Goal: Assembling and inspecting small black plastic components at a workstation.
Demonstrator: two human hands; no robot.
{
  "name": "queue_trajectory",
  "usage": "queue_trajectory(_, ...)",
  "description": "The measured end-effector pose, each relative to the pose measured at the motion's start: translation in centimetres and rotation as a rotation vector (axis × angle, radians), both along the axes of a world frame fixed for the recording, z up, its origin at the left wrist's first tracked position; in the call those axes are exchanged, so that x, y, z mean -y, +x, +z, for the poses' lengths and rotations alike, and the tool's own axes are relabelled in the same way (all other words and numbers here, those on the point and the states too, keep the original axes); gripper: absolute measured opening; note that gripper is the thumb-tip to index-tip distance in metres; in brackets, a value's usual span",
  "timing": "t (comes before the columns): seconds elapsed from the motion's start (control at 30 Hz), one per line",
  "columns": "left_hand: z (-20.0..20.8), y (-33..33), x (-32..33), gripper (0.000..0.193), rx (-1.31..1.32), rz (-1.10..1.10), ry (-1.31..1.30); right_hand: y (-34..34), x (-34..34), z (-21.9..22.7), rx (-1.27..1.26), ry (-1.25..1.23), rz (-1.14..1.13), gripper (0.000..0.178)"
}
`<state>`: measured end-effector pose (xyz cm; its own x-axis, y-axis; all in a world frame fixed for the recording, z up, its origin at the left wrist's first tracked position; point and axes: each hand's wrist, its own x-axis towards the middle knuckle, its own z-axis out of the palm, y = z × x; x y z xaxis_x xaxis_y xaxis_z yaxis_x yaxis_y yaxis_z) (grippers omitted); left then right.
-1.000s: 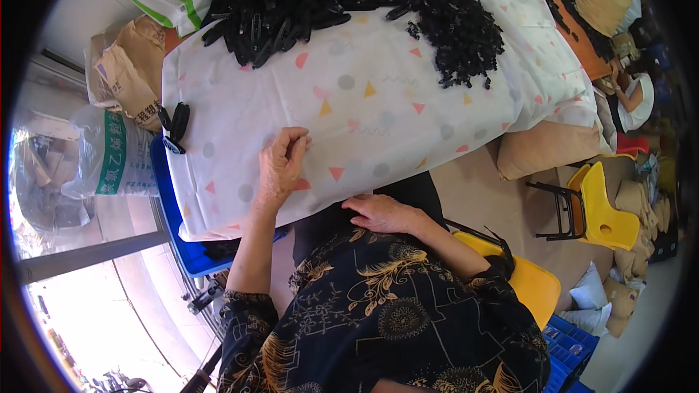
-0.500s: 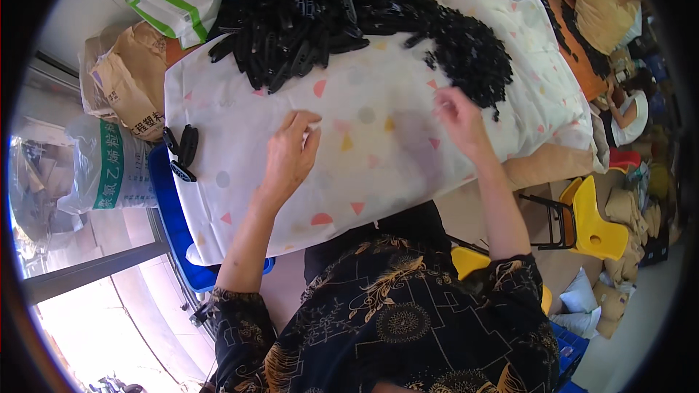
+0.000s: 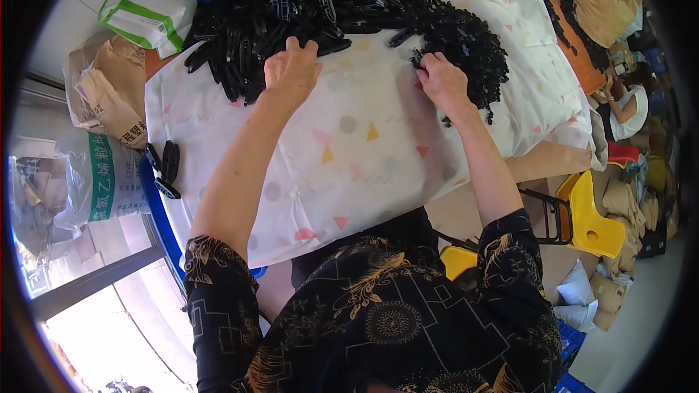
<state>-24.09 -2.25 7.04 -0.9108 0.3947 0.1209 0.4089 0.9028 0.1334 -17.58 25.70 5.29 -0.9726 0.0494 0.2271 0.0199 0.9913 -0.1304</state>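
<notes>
- Two bare forearms extend from the near side over a patterned white cloth point(image 3: 364, 124), spread apart from each other, both hands palm down.
- Left hand point(image 3: 291, 73): the arm slants from the near left toward the middle, nearly straight, with the fingers pointing away and bent downward at the tips.
- Its fingertips are at the near edge of a heap of long black parts point(image 3: 244, 62), which spreads beyond them to the far side and to the left.
- Left grip: the fingers look narrowly bent; whether they pinch a part cannot be told, since the back of the hand covers them.
- Right hand point(image 3: 445, 87): the forearm leans inward to the left, wrist bent, fingers curled and drawn together.
- Its fingertips are at the left edge of a pile of small black pieces point(image 3: 473, 51); most of that pile lies to the right of the hand and farther off.
- Right grip: narrow, though I cannot tell if a piece is between the fingers.
- Three loose black parts point(image 3: 170, 164) lie at the cloth's left edge, well apart from both hands.
</notes>
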Motion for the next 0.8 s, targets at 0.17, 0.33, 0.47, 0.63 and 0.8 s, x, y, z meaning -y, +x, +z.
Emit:
queue_trajectory(0.17, -2.1, -0.6, -0.3, 0.017, -0.140, 0.034, -0.061, -0.2, -1.7, -0.4, -0.033, -0.149, 0.166, 0.013)
queue_trajectory(0.33, -2.6, 1.3, 0.8, 0.016, -0.193, 0.043, 0.030, 3.3, -0.3, 1.7, 0.273, -1.315, 0.038, 0.008)
queue_trajectory(0.47, -3.2, 5.8, 0.0, 0.017, 0.044, 0.092, 0.525, 7.5, 0.8, 1.5, 0.273, -2.027, 0.101, 0.013)
queue_trajectory(0.63, -2.5, 13.8, -3.7, 0.024, 0.741, 0.110, 1.495, 11.2, 2.1, 0.0, 0.427, -2.528, 0.192, 0.017)
queue_trajectory(0.8, -2.1, 17.7, -4.9, 0.030, 1.015, -0.030, 1.897, 12.8, 3.3, -0.2, 0.460, -2.590, 0.170, 0.022)
